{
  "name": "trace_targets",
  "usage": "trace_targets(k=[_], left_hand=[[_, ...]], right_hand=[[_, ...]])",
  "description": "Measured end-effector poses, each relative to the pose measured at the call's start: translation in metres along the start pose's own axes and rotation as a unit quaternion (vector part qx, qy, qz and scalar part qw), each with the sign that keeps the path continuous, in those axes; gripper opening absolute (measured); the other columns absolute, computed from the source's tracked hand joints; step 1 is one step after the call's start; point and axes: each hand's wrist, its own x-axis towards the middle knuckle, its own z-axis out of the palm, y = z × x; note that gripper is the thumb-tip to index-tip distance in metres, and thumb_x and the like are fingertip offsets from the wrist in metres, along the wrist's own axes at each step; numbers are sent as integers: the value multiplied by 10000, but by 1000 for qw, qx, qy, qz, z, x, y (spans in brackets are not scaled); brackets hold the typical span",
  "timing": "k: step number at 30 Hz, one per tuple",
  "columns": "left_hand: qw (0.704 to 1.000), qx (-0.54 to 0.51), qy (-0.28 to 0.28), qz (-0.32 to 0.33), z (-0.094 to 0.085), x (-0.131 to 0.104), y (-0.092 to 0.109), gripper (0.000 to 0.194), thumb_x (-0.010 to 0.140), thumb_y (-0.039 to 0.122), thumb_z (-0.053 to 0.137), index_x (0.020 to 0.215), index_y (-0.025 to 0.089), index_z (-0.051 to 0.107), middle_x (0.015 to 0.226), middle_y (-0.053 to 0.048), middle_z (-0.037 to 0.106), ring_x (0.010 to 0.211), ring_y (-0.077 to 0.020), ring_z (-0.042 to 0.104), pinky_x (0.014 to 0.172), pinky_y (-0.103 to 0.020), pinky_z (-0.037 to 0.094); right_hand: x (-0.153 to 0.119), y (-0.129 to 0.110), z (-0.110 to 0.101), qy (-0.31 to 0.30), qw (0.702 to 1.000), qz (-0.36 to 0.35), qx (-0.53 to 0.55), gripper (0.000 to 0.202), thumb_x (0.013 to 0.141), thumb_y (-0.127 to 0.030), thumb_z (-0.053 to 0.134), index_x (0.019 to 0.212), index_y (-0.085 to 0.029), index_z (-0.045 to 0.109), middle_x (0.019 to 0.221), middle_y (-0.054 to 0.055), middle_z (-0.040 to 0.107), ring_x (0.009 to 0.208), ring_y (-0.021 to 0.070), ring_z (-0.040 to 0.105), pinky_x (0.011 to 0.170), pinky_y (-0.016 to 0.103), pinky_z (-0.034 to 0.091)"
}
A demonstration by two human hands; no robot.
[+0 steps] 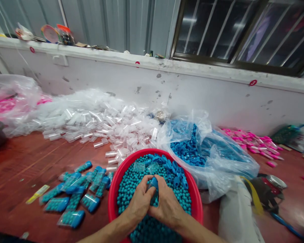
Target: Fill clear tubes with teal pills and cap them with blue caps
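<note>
Over a red basin full of teal beads, both my hands close around one small clear container with a blue cap. My left hand pinches it from the left, and my right hand wraps it from the right. Fingers hide most of its body, though a few teal beads show low between the hands. Loose blue caps lie on the beads at the basin's back right. Left of the basin is a pile of bead-filled clear containers with blue caps.
Behind the basin spreads a heap of empty clear containers. A plastic bag of blue caps stands at back right, with pink pieces beyond. A yellow-handled cutter lies at left. A white sack stands at right.
</note>
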Motion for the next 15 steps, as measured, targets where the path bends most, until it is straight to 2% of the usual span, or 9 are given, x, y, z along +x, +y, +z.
trace_targets(k=[3, 5, 9, 11, 13, 15], left_hand=[[999, 22, 39, -8, 5, 0, -3, 263, 759, 224, 438, 1010, 168, 495, 856, -14, 616, 809, -156, 562, 763, -265, 419], [998, 44, 54, -10, 8, 1, -7, 221, 760, 223, 427, 963, 171, 498, 795, -1, 600, 757, -147, 555, 722, -250, 420], [990, 131, 54, 11, 4, 0, -11, 182, 753, 213, 412, 903, 172, 505, 773, 0, 586, 726, -146, 543, 706, -243, 413], [981, 191, 37, 20, -9, -2, -7, 199, 757, 227, 407, 918, 174, 511, 771, 0, 591, 706, -146, 541, 687, -240, 413], [965, 261, 26, 17, -32, -7, 1, 255, 770, 262, 401, 986, 182, 510, 748, 7, 598, 680, -150, 543, 654, -238, 413], [938, 344, 40, 6, -64, -13, 13, 336, 789, 309, 383, 1093, 202, 478, 748, 5, 614, 695, -164, 562, 647, -244, 415]], right_hand=[[-1, -7, 0, 5, 999, 3, -32, 616, 613, -295, 607, 1150, -87, 390, 1066, 167, 503, 883, 261, 560, 745, 385, 466], [-1, -7, 3, -7, 999, 15, -49, 611, 609, -308, 615, 1144, -107, 398, 1057, 159, 512, 872, 266, 564, 741, 392, 462], [-4, -4, 9, -37, 998, 23, -50, 726, 647, -357, 615, 1269, -143, 309, 1179, 165, 464, 1011, 282, 518, 831, 397, 419], [-6, -1, 9, -78, 996, 13, -31, 816, 668, -384, 615, 1337, -142, 216, 1259, 169, 415, 1074, 281, 485, 860, 378, 403], [-7, 3, 6, -129, 991, -6, -20, 855, 690, -405, 612, 1367, -139, 162, 1298, 161, 398, 1108, 273, 463, 881, 354, 388], [-5, 9, 0, -164, 985, -26, -39, 745, 738, -402, 580, 1351, -150, 238, 1259, 132, 462, 1095, 254, 476, 890, 328, 377]])
